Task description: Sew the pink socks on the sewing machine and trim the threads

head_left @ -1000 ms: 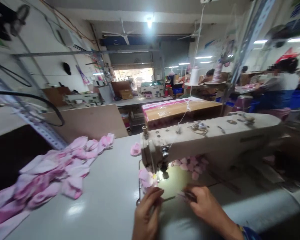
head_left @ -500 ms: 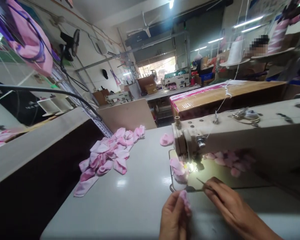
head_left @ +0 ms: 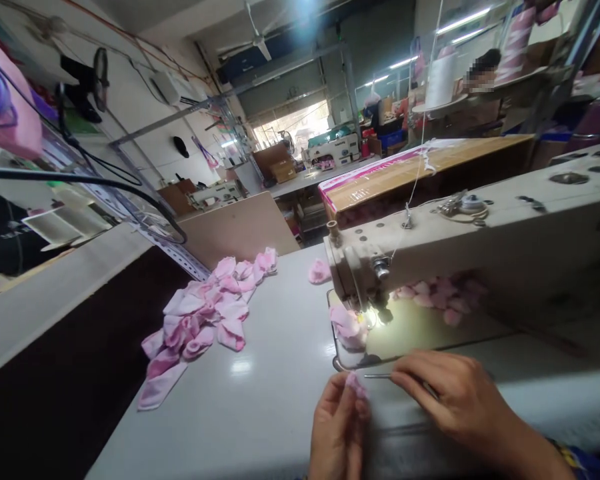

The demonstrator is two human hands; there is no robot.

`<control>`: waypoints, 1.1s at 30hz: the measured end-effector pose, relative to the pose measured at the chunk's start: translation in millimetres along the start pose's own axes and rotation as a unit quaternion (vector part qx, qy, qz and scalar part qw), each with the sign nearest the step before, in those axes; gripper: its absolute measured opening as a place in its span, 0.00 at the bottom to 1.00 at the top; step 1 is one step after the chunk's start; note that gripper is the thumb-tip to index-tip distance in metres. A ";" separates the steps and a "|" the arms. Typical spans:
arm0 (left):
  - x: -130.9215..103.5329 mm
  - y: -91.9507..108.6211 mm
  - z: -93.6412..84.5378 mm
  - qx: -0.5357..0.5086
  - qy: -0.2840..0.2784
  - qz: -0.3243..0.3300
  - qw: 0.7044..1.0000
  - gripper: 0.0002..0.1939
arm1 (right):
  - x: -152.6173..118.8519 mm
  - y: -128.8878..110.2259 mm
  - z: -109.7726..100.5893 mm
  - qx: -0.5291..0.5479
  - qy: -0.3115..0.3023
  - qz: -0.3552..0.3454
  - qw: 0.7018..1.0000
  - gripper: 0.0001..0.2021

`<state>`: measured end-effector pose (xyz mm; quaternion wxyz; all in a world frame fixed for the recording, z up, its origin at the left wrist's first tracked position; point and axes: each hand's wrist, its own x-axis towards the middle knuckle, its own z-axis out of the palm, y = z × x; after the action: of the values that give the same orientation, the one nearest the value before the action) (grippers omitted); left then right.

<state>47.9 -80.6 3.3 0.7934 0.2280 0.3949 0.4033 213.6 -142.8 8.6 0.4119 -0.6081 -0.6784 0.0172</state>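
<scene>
My left hand (head_left: 334, 427) is closed around a small pink fabric piece (head_left: 356, 387), its top edge poking out between thumb and fingers. In my right hand (head_left: 453, 390) a thin metal rod-like tool (head_left: 379, 376) is gripped, its tip pointing left, close beside that piece; its other end is hidden by my fingers. Both hands are at the near side of the sewing machine (head_left: 460, 240). A pink-and-white fabric piece (head_left: 347, 327) lies at the lit needle area. Several small pink pieces (head_left: 445, 297) are heaped under the machine arm.
A pile of pink fabric pieces (head_left: 200, 320) spreads over the left of the white table (head_left: 270, 400). One pink piece (head_left: 319, 271) lies beyond the machine head. Behind the machine stands a cardboard box (head_left: 380, 183). A dark partition (head_left: 70, 340) borders the left side.
The tool has swung from pointing up-left to nearly level, and its tip has come closer to the fabric piece in my left hand. The camera view has shifted slightly right.
</scene>
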 end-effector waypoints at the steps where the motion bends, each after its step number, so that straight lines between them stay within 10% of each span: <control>1: 0.6 -1.2 -1.9 0.012 -0.003 0.004 1.000 0.20 | 0.1 -0.4 -0.1 -0.002 0.004 0.001 1.000 0.16; 33: -2.6 -1.0 3.4 0.105 0.034 0.045 0.993 0.22 | 0.0 -0.7 -2.7 -0.046 0.031 -0.059 0.997 0.18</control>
<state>50.2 -83.4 5.7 0.7322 0.3140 0.4508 0.4025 214.6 -144.3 10.7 0.4042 -0.5856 -0.7003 -0.0570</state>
